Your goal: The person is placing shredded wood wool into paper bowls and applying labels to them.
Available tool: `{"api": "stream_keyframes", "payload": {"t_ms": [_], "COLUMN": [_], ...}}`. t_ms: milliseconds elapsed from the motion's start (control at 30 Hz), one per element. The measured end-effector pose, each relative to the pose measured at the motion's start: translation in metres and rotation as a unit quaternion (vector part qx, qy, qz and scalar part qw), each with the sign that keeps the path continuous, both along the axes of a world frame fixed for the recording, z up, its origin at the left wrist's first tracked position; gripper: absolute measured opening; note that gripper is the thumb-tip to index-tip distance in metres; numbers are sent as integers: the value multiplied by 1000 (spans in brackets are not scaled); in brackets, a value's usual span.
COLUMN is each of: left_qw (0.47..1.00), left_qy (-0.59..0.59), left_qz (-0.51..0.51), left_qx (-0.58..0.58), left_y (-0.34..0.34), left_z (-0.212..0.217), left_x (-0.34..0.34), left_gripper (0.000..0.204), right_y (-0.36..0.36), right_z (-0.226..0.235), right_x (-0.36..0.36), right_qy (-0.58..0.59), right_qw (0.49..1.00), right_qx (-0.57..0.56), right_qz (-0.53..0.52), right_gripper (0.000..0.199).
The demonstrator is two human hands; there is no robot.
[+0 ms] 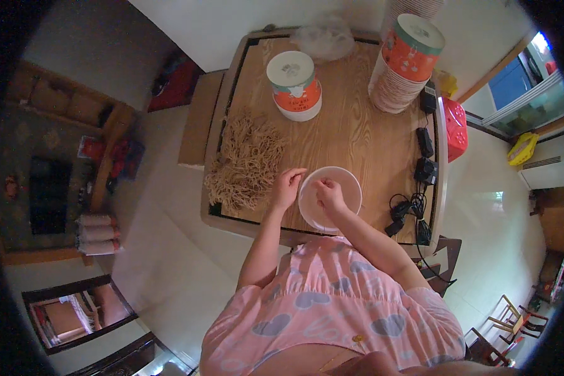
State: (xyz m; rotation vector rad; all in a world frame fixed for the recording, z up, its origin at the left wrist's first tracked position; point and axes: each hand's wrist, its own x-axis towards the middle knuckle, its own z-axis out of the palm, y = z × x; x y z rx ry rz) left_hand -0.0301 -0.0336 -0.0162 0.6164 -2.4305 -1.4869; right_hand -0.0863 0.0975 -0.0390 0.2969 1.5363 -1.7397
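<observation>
A round white paper bucket (353, 212) stands open-side up at the table's near edge, in front of my body. My left hand (286, 190) is beside its left rim, thumb and fingers pinched together. Over the bucket's mouth is my right hand (329, 194), its fingers curled in a pinch. Whatever the fingertips hold is too small to make out. Left of my left hand lies a tangled heap of tan twine cords (245, 160).
Orange-and-white paper buckets (296, 100) stand upside down at the back, with a tall stack (400, 81) at right. A clear plastic bag (324, 39) lies at the far edge. Black adapters and cables (410, 210) line the right edge. A red plastic stool (455, 128) stands beyond.
</observation>
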Motion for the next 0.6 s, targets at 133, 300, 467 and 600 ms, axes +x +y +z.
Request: {"api": "stream_keyframes", "payload": {"t_ms": [133,300,467,600], "left_qw": [999,997,995,996], "left_qy": [-16,-25,-37,-9], "left_qz": [-46,-74,-87,-93], "left_qx": [6,9,-11,5], "left_y": [-4,-3,-1,-3], "left_z": [3,5,12,0], "left_x": [-3,-6,-8,-7], "left_gripper": [19,24,26,26], "right_y": [-1,-3,-5,-6], "right_z": [2,-1,4,-4], "right_x": [1,0,-1,-1], "right_qy": [-5,-19,-36,-23], "right_qw": [1000,1000,999,1000], "right_qx": [1,10,3,-8], "right_qz": [5,8,1,1], "right_gripper": [12,12,12,12]}}
